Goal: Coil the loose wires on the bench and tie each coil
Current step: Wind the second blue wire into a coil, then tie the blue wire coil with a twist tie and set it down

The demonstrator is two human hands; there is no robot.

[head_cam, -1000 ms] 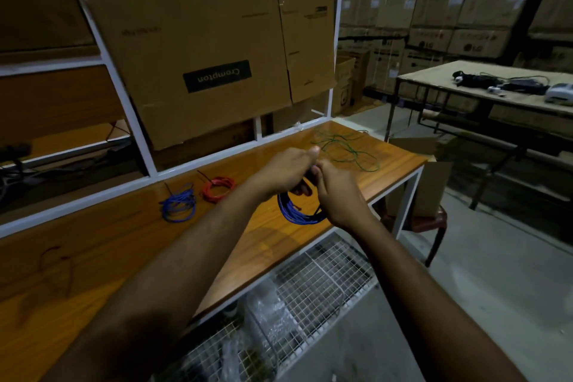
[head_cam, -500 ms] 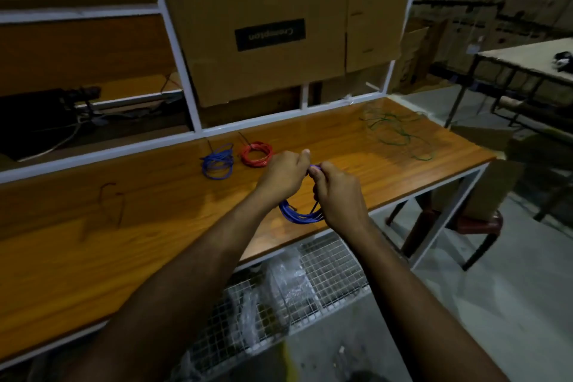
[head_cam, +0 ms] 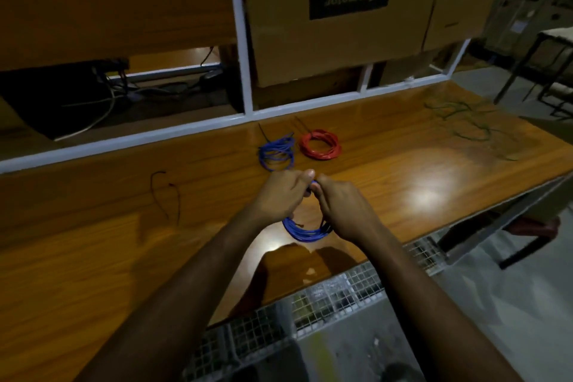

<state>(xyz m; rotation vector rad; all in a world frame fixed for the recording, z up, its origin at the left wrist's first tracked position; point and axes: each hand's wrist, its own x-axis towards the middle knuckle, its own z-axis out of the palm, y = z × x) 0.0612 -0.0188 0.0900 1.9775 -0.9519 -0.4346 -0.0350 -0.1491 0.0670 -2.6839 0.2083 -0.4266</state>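
Both hands meet above the wooden bench (head_cam: 93,257), gripping one blue wire coil (head_cam: 305,231) whose lower loop hangs between my wrists. My left hand (head_cam: 280,195) pinches the coil's top, and my right hand (head_cam: 341,208) grips it from the right; the top of the coil is hidden by the fingers. Behind the hands lie a second blue coil (head_cam: 277,153) and a red coil (head_cam: 320,144), each with a thin dark tie sticking out. Loose green wire (head_cam: 465,124) sprawls at the bench's far right. A thin black tie (head_cam: 166,195) lies to the left.
A white metal frame (head_cam: 245,40) backs the bench, with a large cardboard box (head_cam: 341,40) leaning behind it. Cables and a dark device (head_cam: 62,102) sit behind the frame at left. A wire mesh shelf (head_cam: 310,313) lies under the bench's front edge. A red stool (head_cam: 533,226) stands at right.
The view has swung left and down, so the bench now fills the frame. Both hands stay closed on the blue coil, held together slightly nearer the two finished coils.
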